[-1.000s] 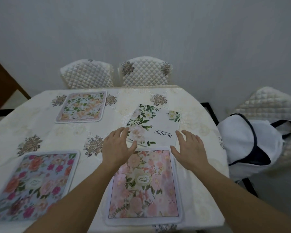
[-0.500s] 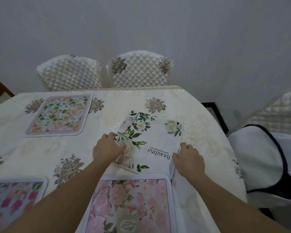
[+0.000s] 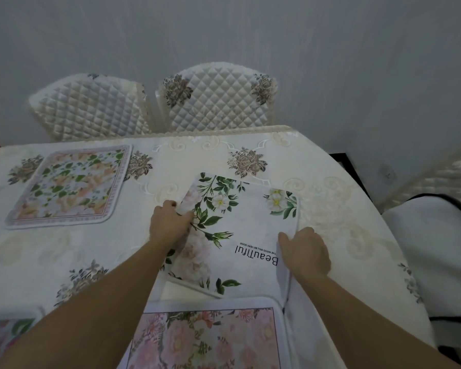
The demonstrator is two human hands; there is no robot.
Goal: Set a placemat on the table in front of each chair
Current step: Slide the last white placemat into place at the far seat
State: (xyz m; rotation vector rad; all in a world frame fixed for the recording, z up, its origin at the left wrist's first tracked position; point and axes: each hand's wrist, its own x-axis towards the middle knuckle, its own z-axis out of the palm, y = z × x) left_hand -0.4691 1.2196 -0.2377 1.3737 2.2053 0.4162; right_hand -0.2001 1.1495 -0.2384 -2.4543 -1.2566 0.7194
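A white placemat with green leaves and the word "Beautiful" lies askew in the middle of the table. My left hand grips its left edge, which curls up. My right hand grips its near right edge, lifted a little. A pink floral placemat lies just below it at the near edge. A peach and green placemat sits at the far left before the left quilted chair. The right quilted chair stands behind the table's far edge.
A corner of a red floral placemat shows at the bottom left. A white bag with dark trim rests on a quilted chair to the right. A grey wall stands close behind the far chairs.
Both hands went from hovering over the pink placemat to the white placemat's side edges and took hold of it. The view moved forward and the mat's edges lifted.
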